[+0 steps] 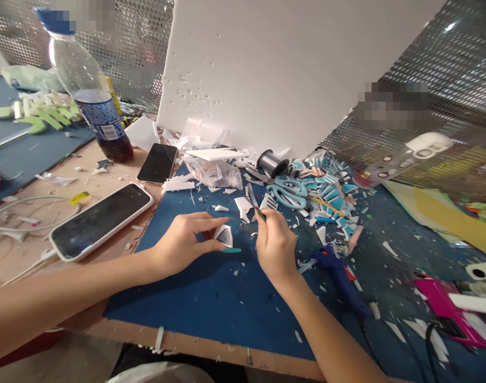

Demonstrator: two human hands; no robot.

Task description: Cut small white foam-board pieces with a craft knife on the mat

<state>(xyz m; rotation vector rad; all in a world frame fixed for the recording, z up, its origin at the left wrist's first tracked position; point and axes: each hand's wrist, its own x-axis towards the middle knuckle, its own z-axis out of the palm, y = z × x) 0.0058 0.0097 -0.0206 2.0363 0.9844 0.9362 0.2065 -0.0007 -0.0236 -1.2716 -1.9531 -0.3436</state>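
Probably light, stiff and brittle at its thin edges, the small white piece (225, 236) over the blue mat (211, 298) is best taken gently by its rim, where my left grip (187, 238) pinches it. My right grip (277, 242) is wrapped round a slim bladed tool (260, 213), a blue glue gun (340, 282) lying to its right.

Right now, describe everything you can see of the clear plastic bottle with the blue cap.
The clear plastic bottle has a blue cap, partly pixelated, sloping shoulders and a blue label with pale print and a barcode. Dark reddish-brown liquid shows below the label; the shoulders look empty. It stands on the brown tabletop, leaning left in this view, left of the flat black phone. The left hand does not touch it.
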